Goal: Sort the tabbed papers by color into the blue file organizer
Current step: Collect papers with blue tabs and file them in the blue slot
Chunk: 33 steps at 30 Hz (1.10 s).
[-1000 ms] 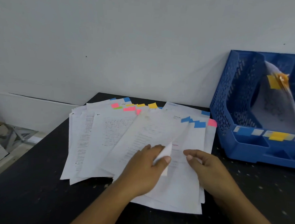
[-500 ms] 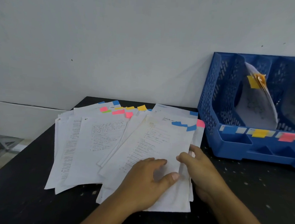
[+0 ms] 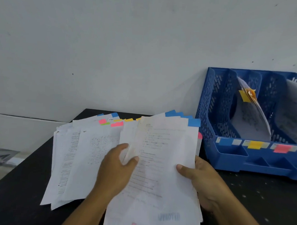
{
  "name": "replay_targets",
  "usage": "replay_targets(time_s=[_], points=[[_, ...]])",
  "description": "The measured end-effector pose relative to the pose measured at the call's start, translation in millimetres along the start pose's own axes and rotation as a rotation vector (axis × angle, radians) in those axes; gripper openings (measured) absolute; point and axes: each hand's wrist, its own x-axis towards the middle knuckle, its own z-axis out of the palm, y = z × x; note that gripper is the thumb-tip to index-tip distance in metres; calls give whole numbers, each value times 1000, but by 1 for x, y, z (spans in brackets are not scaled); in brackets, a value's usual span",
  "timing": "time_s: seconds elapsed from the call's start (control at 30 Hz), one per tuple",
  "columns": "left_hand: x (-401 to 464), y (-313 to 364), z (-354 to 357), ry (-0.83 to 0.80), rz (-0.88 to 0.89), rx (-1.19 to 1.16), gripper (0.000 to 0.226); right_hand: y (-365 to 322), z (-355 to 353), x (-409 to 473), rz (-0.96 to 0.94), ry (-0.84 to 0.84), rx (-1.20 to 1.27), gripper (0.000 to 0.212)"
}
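I hold a sheaf of blue-tabbed papers [image 3: 164, 157] lifted off the black table, its blue tabs fanned along the top edge. My left hand [image 3: 115, 170] grips its left edge with the thumb on top. My right hand [image 3: 202, 179] grips the right edge, thumb on the front sheet. A spread of papers [image 3: 84, 153] with pink, yellow, green and blue tabs lies on the table to the left. The blue file organizer [image 3: 254, 161] stands at the right, its slots labelled blue, yellow and pink; yellow-tabbed papers [image 3: 251, 115] lean in the second slot.
The black table [image 3: 18, 191] ends at its left edge, where a floor shows below. A white wall stands right behind the table and organizer. More sheets [image 3: 294, 110] lean in the organizer's right slot. White specks dot the table at the right.
Both hands have picked the blue-tabbed sheaf up from the pile and raised it toward me. The head camera has shifted left, so the organizer shows more.
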Motion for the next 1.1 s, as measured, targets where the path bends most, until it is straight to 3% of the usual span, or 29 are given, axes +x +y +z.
replay_targets(time_s=[0.13, 0.27, 0.33, 0.4, 0.6, 0.73, 0.87, 1.1], points=[[22, 8, -16, -51, -160, -56, 82, -10, 1, -8, -45, -85, -8, 31], [30, 21, -35, -105, -203, -474, 58, -18, 5, -13, -93, -132, 7, 33], [34, 22, -41, -80, -169, -569, 57, -22, 8, -14, -136, -137, -9, 32], [36, 27, -49, -5, -97, -596, 43, -27, 12, -13, -191, -103, -54, 30], [38, 58, -71, 195, 200, -589, 13, -55, 31, -6, -430, 107, -169, 16], [33, 78, -77, 237, 336, -595, 12, -71, 41, -5, -580, 212, -263, 15], [32, 84, -78, 240, 369, -614, 16, -79, 46, -4, -635, 221, -254, 8], [33, 73, -75, 214, 328, -638, 21, -83, 48, -8, -661, 215, -52, 35]])
